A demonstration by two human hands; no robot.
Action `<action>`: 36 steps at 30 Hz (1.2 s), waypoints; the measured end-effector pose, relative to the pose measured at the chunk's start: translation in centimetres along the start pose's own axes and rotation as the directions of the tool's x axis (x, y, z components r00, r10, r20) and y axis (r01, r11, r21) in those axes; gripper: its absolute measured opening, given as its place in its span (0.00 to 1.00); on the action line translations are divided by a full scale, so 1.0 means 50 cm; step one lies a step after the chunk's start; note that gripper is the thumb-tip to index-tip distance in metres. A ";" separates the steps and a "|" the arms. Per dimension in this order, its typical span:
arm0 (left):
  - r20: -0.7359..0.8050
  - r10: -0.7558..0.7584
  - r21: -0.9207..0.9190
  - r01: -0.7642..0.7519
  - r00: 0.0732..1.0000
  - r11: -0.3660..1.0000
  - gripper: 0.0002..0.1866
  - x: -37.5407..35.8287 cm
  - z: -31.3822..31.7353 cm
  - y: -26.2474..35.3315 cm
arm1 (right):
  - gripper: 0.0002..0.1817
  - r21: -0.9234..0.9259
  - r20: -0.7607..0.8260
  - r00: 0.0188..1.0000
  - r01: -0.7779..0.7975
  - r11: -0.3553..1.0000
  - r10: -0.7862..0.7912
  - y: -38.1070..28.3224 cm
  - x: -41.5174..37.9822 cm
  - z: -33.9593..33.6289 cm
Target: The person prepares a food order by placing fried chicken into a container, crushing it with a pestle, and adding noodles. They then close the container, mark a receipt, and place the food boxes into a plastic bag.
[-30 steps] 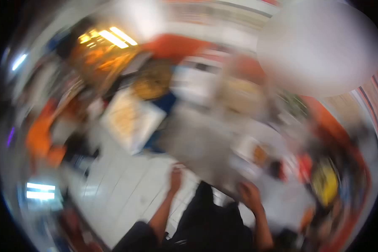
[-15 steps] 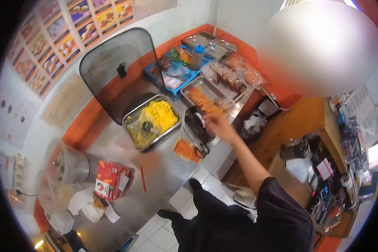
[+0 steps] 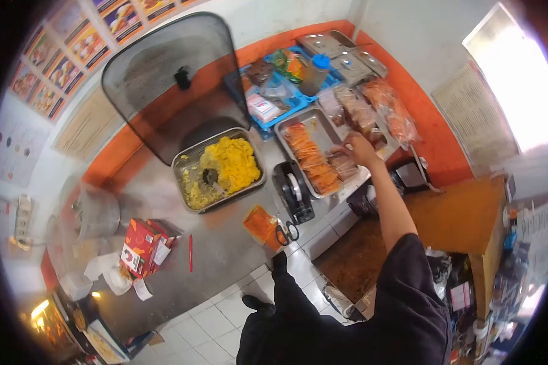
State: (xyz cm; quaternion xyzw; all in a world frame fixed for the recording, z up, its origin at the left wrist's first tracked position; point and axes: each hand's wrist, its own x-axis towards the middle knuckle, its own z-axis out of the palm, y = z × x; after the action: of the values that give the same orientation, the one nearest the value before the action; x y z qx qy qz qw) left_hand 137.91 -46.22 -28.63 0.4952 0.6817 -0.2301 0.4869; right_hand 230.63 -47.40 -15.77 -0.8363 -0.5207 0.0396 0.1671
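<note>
My right hand point(image 3: 361, 149) reaches over the right side of a metal tray point(image 3: 318, 117), its fingers bent and closed at a clear plastic-wrapped packet point(image 3: 343, 165). The fingertips are small and partly hidden. Beside that packet, a row of orange-filled packets point(image 3: 310, 157) fills the tray. A black tape dispenser point(image 3: 294, 193) with a white roll stands just left of the tray. Nearer to me are black-handled scissors point(image 3: 287, 232) and a flat packet with orange contents point(image 3: 260, 224). My left hand is out of view.
A metal pan point(image 3: 192, 208) of yellow food with a dark-handled utensil stands by an upright dark mesh cover point(image 3: 164, 79). Behind are blue baskets point(image 3: 298, 104), a bottle point(image 3: 315, 76) and bagged food point(image 3: 389, 109). A red box point(image 3: 141, 246) and red pen point(image 3: 190, 252) lie at left.
My right hand has moved from above the tape dispenser to the packets at the tray's right side. The view has shifted, showing more of the right wall.
</note>
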 end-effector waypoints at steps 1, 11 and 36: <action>0.024 -0.024 -0.009 0.025 0.999 1.000 0.24 -0.018 0.006 -0.042 | 0.11 0.058 -0.058 0.997 -0.045 0.997 0.049 -0.028 -0.001 -0.029; 0.007 -0.088 -0.406 0.084 0.996 0.910 0.19 -0.217 0.093 -0.204 | 0.06 0.334 -0.050 0.969 0.245 0.910 -0.242 -0.610 0.044 -0.119; -0.382 0.604 0.004 -0.653 0.699 0.758 0.16 0.010 -0.717 -0.125 | 0.19 -0.163 0.158 0.986 0.078 0.984 -0.052 -1.274 -0.122 0.440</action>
State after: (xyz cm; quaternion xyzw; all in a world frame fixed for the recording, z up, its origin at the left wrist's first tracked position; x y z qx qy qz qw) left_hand 116.66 -19.96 -15.05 0.6984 0.5618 0.0904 0.4341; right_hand 167.96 -21.94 -16.69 -0.8244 -0.5606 0.0540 0.0564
